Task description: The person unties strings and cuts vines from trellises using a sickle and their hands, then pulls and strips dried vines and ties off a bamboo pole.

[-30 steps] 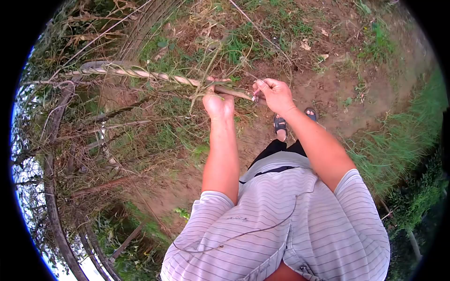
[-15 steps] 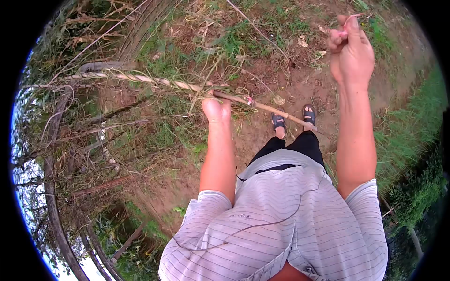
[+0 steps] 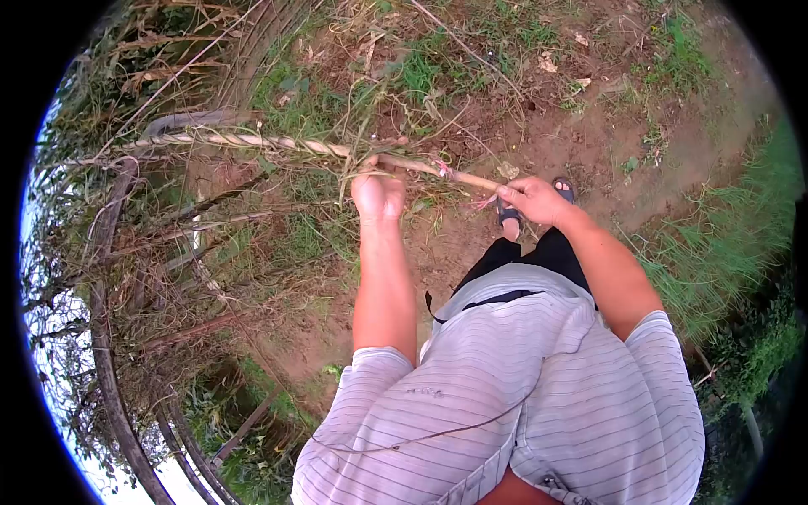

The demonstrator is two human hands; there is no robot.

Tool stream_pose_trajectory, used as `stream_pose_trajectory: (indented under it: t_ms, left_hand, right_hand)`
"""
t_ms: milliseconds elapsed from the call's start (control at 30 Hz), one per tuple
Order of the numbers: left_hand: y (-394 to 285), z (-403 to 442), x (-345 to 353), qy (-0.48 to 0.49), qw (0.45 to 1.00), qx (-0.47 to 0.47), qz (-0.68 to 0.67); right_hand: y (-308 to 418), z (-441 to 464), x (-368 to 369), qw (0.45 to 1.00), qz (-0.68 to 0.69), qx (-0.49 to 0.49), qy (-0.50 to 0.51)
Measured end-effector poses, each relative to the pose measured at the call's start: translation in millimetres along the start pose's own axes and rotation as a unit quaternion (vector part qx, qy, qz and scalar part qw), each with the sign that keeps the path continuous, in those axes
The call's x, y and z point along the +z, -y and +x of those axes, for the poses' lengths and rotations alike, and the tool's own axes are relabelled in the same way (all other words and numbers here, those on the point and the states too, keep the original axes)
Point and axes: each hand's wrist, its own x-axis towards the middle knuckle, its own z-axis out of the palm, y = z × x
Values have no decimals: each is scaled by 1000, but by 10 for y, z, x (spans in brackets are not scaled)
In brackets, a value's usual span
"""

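Observation:
My left hand (image 3: 377,192) is closed around a wooden pole (image 3: 471,178), with twisted dry vines (image 3: 240,140) wound along the stretch to its left. The pole slants down to the right across the view. My right hand (image 3: 540,200) is closed at the pole's right end and covers its tip. A bit of pink string (image 3: 485,202) sticks out beside my right fingertips. Another pink and white tie (image 3: 443,169) sits around the pole between my two hands. Loose vine stems (image 3: 360,126) cross the pole beside my left hand.
A tangle of dry vines and poles (image 3: 198,227) fills the left side, with a curved dark pole (image 3: 105,353) at its edge. A thin cord (image 3: 471,55) runs overhead of the pole. Green grass (image 3: 715,261) grows at right; my sandalled feet (image 3: 508,215) stand on bare soil.
My right hand has come down and left from the upper right, bringing the pink string to the pole's right end. My left hand stays on the pole, which has shifted slightly.

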Motion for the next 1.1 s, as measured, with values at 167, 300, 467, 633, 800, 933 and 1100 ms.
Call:
stream_pose_trajectory:
  t_ms: [167,300,467,633,800,933,1100]
  left_hand:
    - [350,-766,-25,-8,986,-13,164]
    - [904,-859,34,-18,974,-72,214]
    - [1151,-403,411,13,988,-136,70]
    - [1072,-413,414,-1,992,-128,20]
    - [834,-375,406,-19,995,-99,22]
    - [735,-294,394,-23,997,-69,28]
    - [360,-476,460,67,977,-186,82]
  right_hand:
    - [249,-95,-77,992,-57,13,-108]
    - [435,-231,-55,979,-116,14,-165]
    - [403,-373,112,962,-171,-8,-213]
    - [408,-399,71,954,-220,-3,-203]
    - [377,-382,87,956,-218,-20,-197]
    - [363,-281,95,956,-206,-48,-204]
    - [583,-403,17,951,-209,-32,-224]
